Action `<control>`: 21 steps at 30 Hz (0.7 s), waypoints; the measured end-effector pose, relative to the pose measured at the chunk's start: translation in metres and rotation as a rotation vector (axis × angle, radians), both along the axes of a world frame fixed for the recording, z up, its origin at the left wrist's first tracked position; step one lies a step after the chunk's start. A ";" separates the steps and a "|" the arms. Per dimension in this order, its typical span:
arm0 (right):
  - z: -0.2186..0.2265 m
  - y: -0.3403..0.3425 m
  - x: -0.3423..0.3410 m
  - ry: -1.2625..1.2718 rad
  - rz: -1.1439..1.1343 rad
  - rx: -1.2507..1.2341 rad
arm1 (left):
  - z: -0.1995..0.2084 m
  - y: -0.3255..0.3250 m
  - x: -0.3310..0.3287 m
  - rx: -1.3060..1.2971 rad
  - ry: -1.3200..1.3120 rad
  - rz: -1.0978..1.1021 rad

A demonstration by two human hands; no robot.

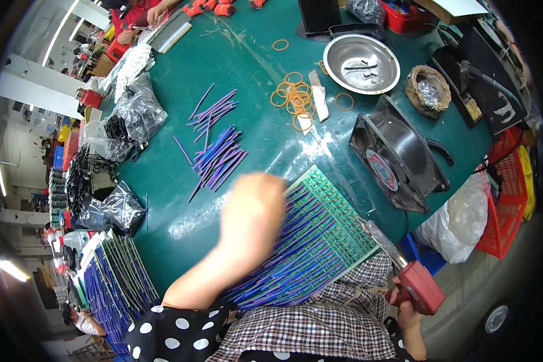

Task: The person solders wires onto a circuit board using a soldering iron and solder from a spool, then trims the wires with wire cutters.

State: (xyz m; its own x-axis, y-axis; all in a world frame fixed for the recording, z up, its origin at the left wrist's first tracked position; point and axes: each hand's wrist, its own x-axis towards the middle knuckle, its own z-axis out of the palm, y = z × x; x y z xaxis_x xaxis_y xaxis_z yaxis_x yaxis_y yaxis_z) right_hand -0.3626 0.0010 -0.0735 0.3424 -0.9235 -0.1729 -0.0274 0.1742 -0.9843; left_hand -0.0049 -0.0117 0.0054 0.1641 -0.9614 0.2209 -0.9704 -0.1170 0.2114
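My right hand (pixel 406 311), at the lower right, is wrapped round the grip of a red soldering gun (pixel 421 288). Its metal tip reaches the right edge of a green circuit board panel (pixel 335 211) at the table's front edge by my lap. Many blue and purple wires (pixel 283 265) lie side by side across the panel. Over the panel's left edge is my left hand (pixel 253 205), smeared by motion; its fingers are hidden. Beyond it, a loose pile of short blue and purple wires (pixel 220 154) rests on the green table (pixel 181 205).
A black fan (pixel 398 154) stands right of the panel. Behind are orange rubber bands (pixel 295 96), a steel bowl (pixel 361 63) and a round, rough-walled dish (pixel 427 90). Wired panels (pixel 117 277) are stacked at left, near plastic bags (pixel 140 108). Another person's hand (pixel 157 12) shows far left.
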 end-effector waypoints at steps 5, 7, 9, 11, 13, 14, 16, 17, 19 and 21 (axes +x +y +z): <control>0.002 0.000 0.006 -0.103 -0.006 0.038 | -0.031 0.002 0.071 0.029 -0.320 0.182; -0.002 0.004 0.004 -0.098 -0.021 0.029 | -0.033 0.000 0.071 0.066 -0.376 0.167; -0.001 0.005 0.004 -0.098 -0.034 0.018 | -0.034 -0.001 0.072 0.102 -0.435 0.152; 0.004 0.004 0.007 -0.122 -0.052 0.085 | -0.034 -0.001 0.080 -0.086 -0.223 0.162; 0.003 0.002 0.002 -0.115 -0.021 0.090 | -0.026 -0.002 0.086 -0.102 0.210 0.272; 0.002 0.001 0.000 -0.109 0.014 0.098 | -0.023 -0.002 0.088 -0.088 0.432 0.351; 0.004 0.001 0.001 -0.120 0.004 0.090 | -0.023 -0.003 0.092 -0.127 0.520 0.327; 0.005 0.001 0.002 -0.130 -0.005 0.082 | -0.018 -0.002 0.092 -0.068 0.650 0.348; 0.008 0.001 0.004 -0.138 -0.008 0.100 | -0.014 -0.002 0.091 0.030 0.873 0.372; 0.009 0.001 0.004 -0.146 -0.011 0.117 | -0.014 -0.002 0.090 0.067 0.913 0.384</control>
